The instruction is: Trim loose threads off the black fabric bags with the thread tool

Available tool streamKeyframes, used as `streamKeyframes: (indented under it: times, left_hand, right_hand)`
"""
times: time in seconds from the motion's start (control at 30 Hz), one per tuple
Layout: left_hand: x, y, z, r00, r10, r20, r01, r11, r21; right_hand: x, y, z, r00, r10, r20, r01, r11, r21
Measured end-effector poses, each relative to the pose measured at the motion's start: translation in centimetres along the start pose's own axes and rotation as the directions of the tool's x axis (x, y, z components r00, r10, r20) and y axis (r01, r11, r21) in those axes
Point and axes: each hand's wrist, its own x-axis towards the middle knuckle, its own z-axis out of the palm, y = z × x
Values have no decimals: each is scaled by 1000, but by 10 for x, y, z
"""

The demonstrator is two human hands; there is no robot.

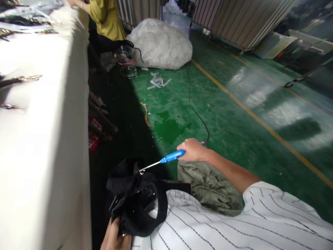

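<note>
My right hand (193, 150) is wrapped round the handle of a blue screwdriver (171, 156). Its thin metal shaft points left, and the tip meets a small shiny metal piece (142, 172) on a black fabric item (130, 187). The black item, with loops of strap and several metal fittings, rests bunched against my striped shirt. At the bottom, my left hand (116, 236) grips the lower left edge of the black item, its fingers partly hidden by the fabric.
A white-covered table (75, 139) runs along the left, with straps and metal clasps on it. A person in yellow (108, 21) sits beyond, beside a large white bundle (163, 43). Scraps and a dark cable (197, 114) lie on the green floor (221, 121).
</note>
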Motion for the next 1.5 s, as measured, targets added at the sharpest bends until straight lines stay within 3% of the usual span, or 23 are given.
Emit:
streamKeyframes:
  times: [0.1,0.17,0.27,0.4,0.5,0.6,0.73,0.87,1.03,1.17,1.2,1.27,1.33,1.43,1.5]
  left_hand:
    - [34,23,-5,981,-192,-41,191,981,-21]
    - [64,42,-7,937,-343,-68,340,939,-56]
    - [103,58,-7,870,-489,-62,483,871,-85]
    - [128,48,-1,768,-632,-98,606,768,-208]
    - [132,35,-1,736,-663,-136,606,735,-305]
    - [130,34,-5,740,-657,-144,606,744,-283]
    - [125,38,-10,726,-676,-128,647,734,-207]
    - [122,32,-7,719,-681,-138,642,727,-242]
    - [123,30,-2,744,-655,-132,604,744,-285]
    - [123,39,-6,804,-583,-114,526,788,-319]
    - [124,41,-7,813,-571,-115,512,795,-324]
    - [125,43,-8,821,-559,-112,498,799,-336]
    - [128,44,-9,834,-543,-95,482,802,-354]
    - [129,47,-9,852,-516,-83,450,805,-386]
    - [129,52,-8,846,-526,-89,446,789,-422]
  right_hand:
    - [4,5,1,979,151,-137,-143,987,67]
    - [-3,4,3,955,234,-180,-216,970,110]
    - [-26,-14,13,988,128,-82,-114,980,161]
    - [-48,-43,36,1000,-14,-22,19,968,251]
    - [-42,-45,51,995,103,-13,-98,972,213]
    - [-34,-35,56,981,190,-26,-185,972,144]
    - [-32,-31,51,1000,-17,-1,17,988,154]
    - [-25,-37,48,995,98,-27,-95,990,108]
    - [-18,-44,54,988,-147,53,137,976,169]
    - [-13,-41,53,990,100,-97,-81,980,183]
    - [-13,-41,53,987,114,-111,-89,975,205]
    - [-14,-39,56,998,-38,-44,48,960,275]
    - [-14,-35,62,996,-84,-24,87,933,349]
    - [-13,-23,77,991,77,-106,-27,913,407]
    - [-13,-14,87,985,98,-139,-33,911,411]
